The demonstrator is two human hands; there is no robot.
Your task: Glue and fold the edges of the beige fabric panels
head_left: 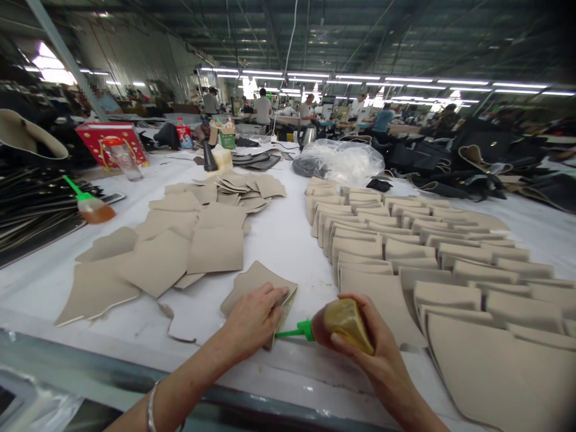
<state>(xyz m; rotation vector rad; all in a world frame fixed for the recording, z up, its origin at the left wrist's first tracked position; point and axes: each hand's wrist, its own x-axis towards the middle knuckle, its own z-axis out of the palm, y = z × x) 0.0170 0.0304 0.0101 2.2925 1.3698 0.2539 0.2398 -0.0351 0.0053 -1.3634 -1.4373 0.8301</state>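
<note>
Just left of the table's front middle, my left hand [254,315] holds down a beige leather-like panel [252,281], its fingers pressed together over the right edge. My thumb is mostly hidden there. My right hand [380,336] is wrapped round a squeeze bottle [344,324] of amber liquid, tilted on its side. The bottle's thin green nozzle points left, its tip at the panel's edge beside my left fingers. Loose beige panels [164,258] lie in an overlapping heap to the left. On the right, bent beige panels [409,249] stand in overlapping rows.
A second green-tipped bottle [94,207] lies at the left near dark stacked pieces [36,210]. Farther back are a clear jar [123,159], a red box [110,144], a black cone [209,157] and a plastic bag [344,161]. Several people work in the background.
</note>
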